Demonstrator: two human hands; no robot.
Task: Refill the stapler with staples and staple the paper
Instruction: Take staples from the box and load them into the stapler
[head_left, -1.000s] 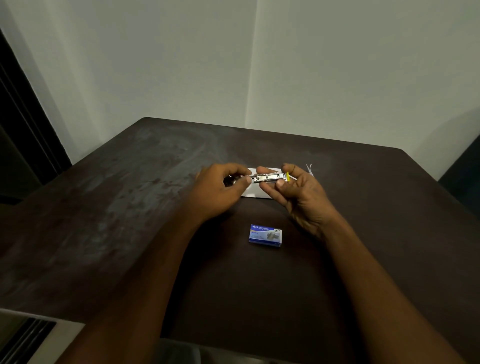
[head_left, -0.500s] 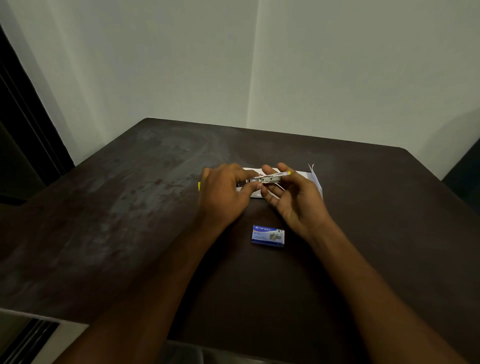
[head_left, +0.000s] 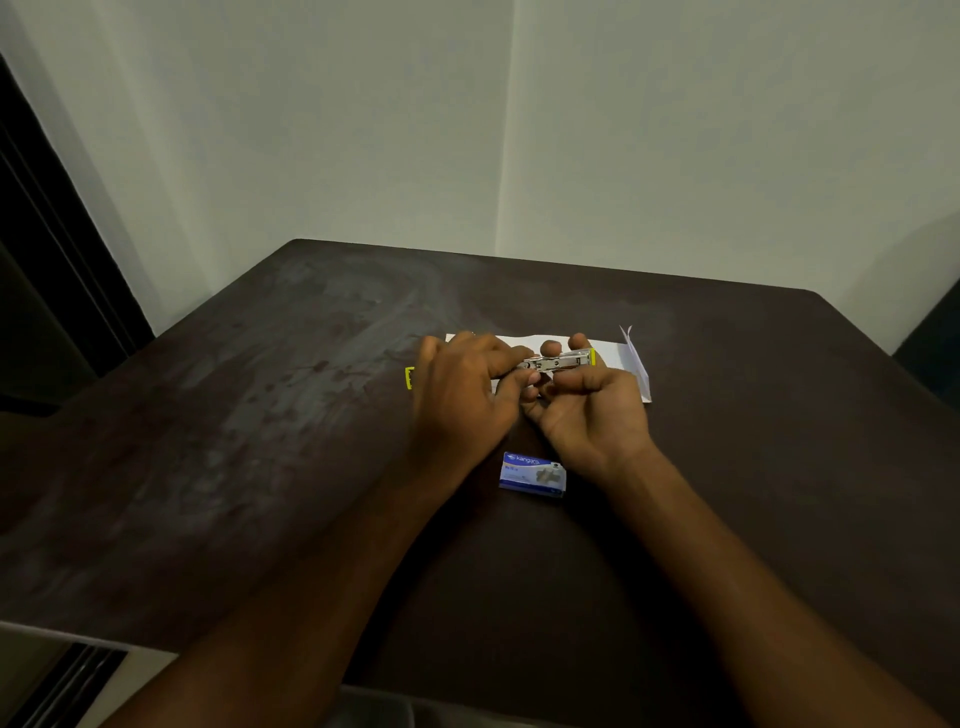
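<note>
A small metal stapler (head_left: 558, 360) with a yellow end is held over the middle of the dark table (head_left: 260, 441). My right hand (head_left: 589, 410) grips it from below with curled fingers. My left hand (head_left: 462, 400) holds its left end between thumb and fingers. A yellow piece (head_left: 410, 377) shows just left of my left hand; I cannot tell what it belongs to. White folded paper (head_left: 623, 364) lies under and behind both hands, one corner raised at the right. A blue staple box (head_left: 532, 474) lies closed on the table just in front of my hands.
Pale walls meet in a corner behind the table. A dark door frame (head_left: 47, 260) runs down the left side. A pale object with dark slats (head_left: 57, 680) sits below the table's near left edge.
Both hands shifted slightly right and lower with the stapler. My right fingers curled tighter under it, and more of the paper shows behind my hands.
</note>
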